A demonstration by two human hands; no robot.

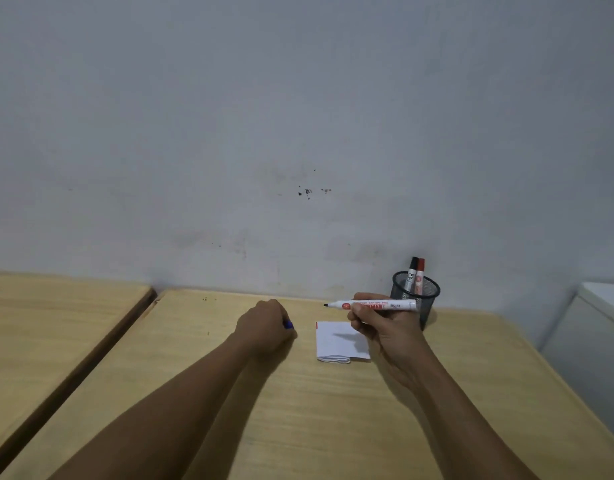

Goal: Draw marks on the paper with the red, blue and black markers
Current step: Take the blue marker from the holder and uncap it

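Observation:
A small white folded paper lies on the wooden table. My right hand holds an uncapped white marker level above the paper's far edge, dark tip pointing left. My left hand is a fist to the left of the paper, closed on a blue cap that peeks out at the fingers. A black mesh pen cup stands behind my right hand and holds a black marker and a red marker, both capped.
A grey wall rises right behind the table. A second wooden table stands to the left across a dark gap. A white cabinet stands at the right edge.

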